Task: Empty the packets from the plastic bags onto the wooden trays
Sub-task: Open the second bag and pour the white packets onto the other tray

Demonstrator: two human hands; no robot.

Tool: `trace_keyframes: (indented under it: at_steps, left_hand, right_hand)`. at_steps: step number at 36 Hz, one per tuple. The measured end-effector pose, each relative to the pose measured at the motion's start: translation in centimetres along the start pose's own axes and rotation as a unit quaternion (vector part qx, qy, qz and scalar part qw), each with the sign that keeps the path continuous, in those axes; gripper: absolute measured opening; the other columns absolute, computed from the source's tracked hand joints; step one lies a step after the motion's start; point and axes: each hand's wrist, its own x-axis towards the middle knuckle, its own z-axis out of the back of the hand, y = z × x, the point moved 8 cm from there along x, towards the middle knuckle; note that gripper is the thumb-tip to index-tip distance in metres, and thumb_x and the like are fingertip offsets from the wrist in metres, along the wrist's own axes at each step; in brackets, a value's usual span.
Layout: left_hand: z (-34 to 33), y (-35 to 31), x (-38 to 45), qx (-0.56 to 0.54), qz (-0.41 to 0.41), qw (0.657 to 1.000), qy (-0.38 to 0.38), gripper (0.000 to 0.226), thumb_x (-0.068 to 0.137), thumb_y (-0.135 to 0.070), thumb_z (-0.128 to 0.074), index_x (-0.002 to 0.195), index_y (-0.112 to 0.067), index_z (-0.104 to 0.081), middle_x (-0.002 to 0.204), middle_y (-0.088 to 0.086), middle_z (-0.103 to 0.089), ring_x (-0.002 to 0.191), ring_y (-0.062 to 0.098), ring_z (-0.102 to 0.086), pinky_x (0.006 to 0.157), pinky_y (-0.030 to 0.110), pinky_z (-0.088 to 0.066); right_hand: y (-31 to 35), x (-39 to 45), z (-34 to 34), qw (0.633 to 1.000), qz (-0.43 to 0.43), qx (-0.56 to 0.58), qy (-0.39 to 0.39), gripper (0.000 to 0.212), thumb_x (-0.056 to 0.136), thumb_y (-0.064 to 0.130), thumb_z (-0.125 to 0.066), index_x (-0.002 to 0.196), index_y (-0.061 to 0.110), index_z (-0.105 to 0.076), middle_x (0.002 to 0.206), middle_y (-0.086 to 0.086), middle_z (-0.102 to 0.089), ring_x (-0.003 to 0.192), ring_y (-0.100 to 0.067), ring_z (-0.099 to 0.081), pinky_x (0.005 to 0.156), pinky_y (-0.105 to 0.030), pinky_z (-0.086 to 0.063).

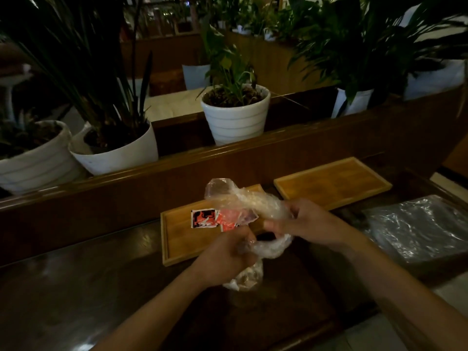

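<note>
Dim, dark worktop (76, 287). Left hand (222, 254) and right hand (311, 224) had fingers pinched shut on a thin, crinkly clear plastic bag (253, 201) over the near wooden tray (182, 239). Light red packets (215, 219) poked out. It looked floppy and slippery; holding its bottom corners seemed best.

Both forearms are bare to each grip, left (222, 254) and right (304, 224).

The clear plastic bag (249, 207) and both hands cover the right end of the near wooden tray (182, 239). The red packets (229, 219) blur behind the film; their print cannot be read. The left hand (225, 257) hides the bag's middle. The second bag (417, 226) is too dim to show its contents.
</note>
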Motion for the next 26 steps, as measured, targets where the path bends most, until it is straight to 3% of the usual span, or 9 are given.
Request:
trace_keyframes:
  at_steps: [3, 8, 11, 13, 16, 18, 20, 22, 26]
  left_hand:
    - [0.1, 0.1, 0.2, -0.003, 0.024, 1.000, 0.001, 0.011, 0.087, -0.013, -0.061, 0.097, -0.016, -0.057, 0.071, 0.000, -0.060, 0.051, 0.006, -0.053, 0.045, 0.023, -0.041]
    - [-0.1, -1.1, 0.2, 0.050, 0.002, 0.999, -0.005, 0.014, 0.087, -0.017, -0.063, 0.099, -0.018, -0.056, 0.079, -0.005, -0.060, 0.063, 0.005, -0.055, 0.055, 0.024, -0.046]
    - [-0.8, -1.9, 0.2, 0.098, -0.023, 0.995, 0.004, 0.024, 0.086, -0.023, -0.065, 0.107, -0.013, -0.057, 0.096, 0.002, -0.065, 0.083, 0.015, -0.062, 0.073, 0.037, -0.052]
    - [-1.0, -2.1, 0.3, 0.114, -0.022, 0.993, 0.019, 0.033, 0.087, -0.038, -0.064, 0.112, -0.018, -0.056, 0.101, -0.002, -0.065, 0.086, 0.012, -0.063, 0.074, 0.038, -0.053]
    - [-0.3, -2.7, 0.3, 0.017, -0.008, 0.999, 0.039, 0.038, 0.086, -0.054, -0.060, 0.117, -0.032, -0.054, 0.108, -0.018, -0.064, 0.099, 0.000, -0.061, 0.081, 0.022, -0.054]
    - [1.9, -3.4, 0.6, -0.124, 0.001, 0.992, -0.015, 0.038, 0.083, -0.056, -0.062, 0.117, -0.038, -0.056, 0.113, -0.018, -0.064, 0.106, 0.000, -0.061, 0.090, 0.026, -0.053]
    - [4.1, -3.8, 0.9, -0.215, 0.025, 0.974, -0.070, 0.050, 0.074, -0.068, -0.061, 0.118, -0.046, -0.054, 0.117, -0.017, -0.063, 0.105, 0.001, -0.063, 0.089, 0.032, -0.054]
    - [5.7, -5.3, 1.6, -0.253, 0.016, 0.964, -0.083, 0.056, 0.071, -0.070, -0.061, 0.120, -0.043, -0.054, 0.111, -0.017, -0.066, 0.099, 0.001, -0.066, 0.078, 0.027, -0.056]
    - [7.3, -8.2, 3.0, -0.236, -0.005, 0.966, -0.108, 0.039, 0.082, -0.039, -0.071, 0.116, -0.025, -0.058, 0.102, -0.001, -0.073, 0.091, 0.013, -0.072, 0.072, 0.032, -0.061]
  right_hand:
    - [0.0, 0.1, 0.4, 0.996, 0.011, 0.051, -0.067, 0.020, 0.081, 0.051, -0.063, 0.073, 0.034, -0.070, 0.066, 0.014, -0.068, 0.067, 0.002, -0.065, 0.061, -0.010, -0.049]
    - [0.4, 0.0, 0.2, 0.970, 0.051, 0.123, -0.202, 0.024, 0.085, 0.057, -0.055, 0.100, 0.039, -0.061, 0.074, 0.030, -0.065, 0.073, 0.013, -0.060, 0.064, -0.007, -0.047]
    - [0.3, 0.2, -0.7, 0.950, 0.050, 0.209, -0.226, 0.037, 0.080, 0.062, -0.062, 0.104, 0.034, -0.063, 0.070, 0.016, -0.058, 0.066, -0.003, -0.055, 0.061, -0.017, -0.047]
    - [0.3, 0.2, -0.9, 0.939, 0.041, 0.266, -0.214, 0.036, 0.079, 0.057, -0.068, 0.103, 0.030, -0.066, 0.070, 0.003, -0.056, 0.062, -0.013, -0.052, 0.060, -0.026, -0.047]
    - [0.8, -0.1, -0.4, 0.940, 0.049, 0.257, -0.217, 0.030, 0.082, 0.040, -0.074, 0.106, 0.024, -0.066, 0.065, 0.000, -0.062, 0.052, -0.014, -0.055, 0.048, -0.025, -0.048]
    - [1.5, -0.7, 0.2, 0.946, 0.063, 0.198, -0.248, 0.031, 0.078, 0.038, -0.076, 0.106, 0.027, -0.065, 0.064, 0.003, -0.066, 0.048, -0.009, -0.058, 0.041, -0.021, -0.045]
    - [2.0, -1.1, 0.4, 0.954, 0.063, 0.152, -0.252, 0.044, 0.075, 0.043, -0.078, 0.113, 0.033, -0.059, 0.083, 0.009, -0.072, 0.063, -0.004, -0.067, 0.049, -0.015, -0.048]
    - [2.5, -1.1, -0.1, 0.968, 0.061, 0.130, -0.208, 0.057, 0.077, 0.046, -0.077, 0.124, 0.039, -0.046, 0.106, 0.020, -0.068, 0.092, 0.000, -0.068, 0.064, -0.016, -0.053]
    - [4.0, -1.2, -1.7, 0.985, 0.079, 0.109, -0.104, 0.059, 0.088, 0.042, -0.060, 0.135, 0.056, -0.026, 0.114, 0.048, -0.052, 0.108, 0.021, -0.051, 0.075, -0.002, -0.046]
